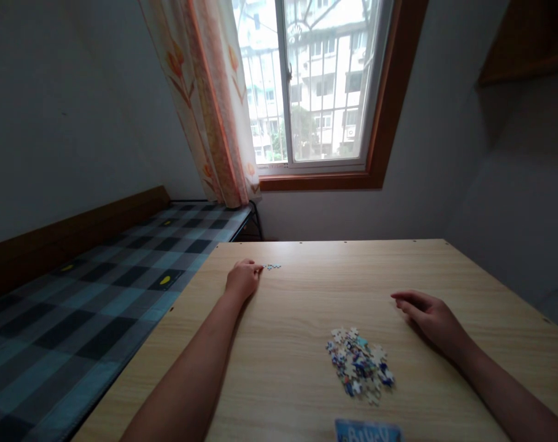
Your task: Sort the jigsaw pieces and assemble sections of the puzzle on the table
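Puzzle pieces in a small row [273, 267] lie near the far left corner of the worktop [315, 288], just at the fingertips of the left hand [242, 278]; whether its grip is closed on one is too small to tell. The right hand [428, 314] is slack, fingers loosely parted, with nothing visible in its grip. A sideways nudge from the left fingers could skew the row, or a leftward drag could send pieces over the nearby edge. Low sweeps by the right hand could scatter the loose, overlapping pile [359, 366], perhaps against the blue box [368, 431].
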The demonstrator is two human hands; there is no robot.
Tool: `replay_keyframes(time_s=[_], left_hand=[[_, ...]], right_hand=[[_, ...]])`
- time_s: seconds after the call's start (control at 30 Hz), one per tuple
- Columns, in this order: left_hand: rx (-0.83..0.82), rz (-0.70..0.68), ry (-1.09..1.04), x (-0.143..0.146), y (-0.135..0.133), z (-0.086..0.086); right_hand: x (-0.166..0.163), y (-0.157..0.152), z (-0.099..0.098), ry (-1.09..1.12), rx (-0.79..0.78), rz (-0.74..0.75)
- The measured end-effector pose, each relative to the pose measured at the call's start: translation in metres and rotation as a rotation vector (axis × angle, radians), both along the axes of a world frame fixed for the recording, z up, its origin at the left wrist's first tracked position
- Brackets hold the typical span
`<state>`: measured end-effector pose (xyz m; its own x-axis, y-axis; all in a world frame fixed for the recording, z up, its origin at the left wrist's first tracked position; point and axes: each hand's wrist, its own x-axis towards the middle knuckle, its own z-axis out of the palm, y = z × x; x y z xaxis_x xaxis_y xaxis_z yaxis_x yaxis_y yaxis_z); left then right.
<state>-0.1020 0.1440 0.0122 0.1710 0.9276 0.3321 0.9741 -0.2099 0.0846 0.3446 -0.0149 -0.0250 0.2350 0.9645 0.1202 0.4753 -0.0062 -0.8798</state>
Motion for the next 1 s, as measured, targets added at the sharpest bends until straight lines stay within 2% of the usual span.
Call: replay_keyframes(time_s=[0.13,0.43,1.0], left_hand=[[-0.01,-0.046,0.004,-0.0076,0.0035,0.0003],[0.005,-0.033,-0.03,-0.0045,0.0014,0.0025],[0.016,-0.027,0.041,-0.0007,0.0026,-0.0012]], right_hand=[[-0.0002,-0.0005,0.0006,0.014,-0.012,-0.007],[-0.0004,0.001,0.0002,0.035,-0.007,-0.013],[-0.002,0.0,0.0036,0.008,-0.001,-0.008]])
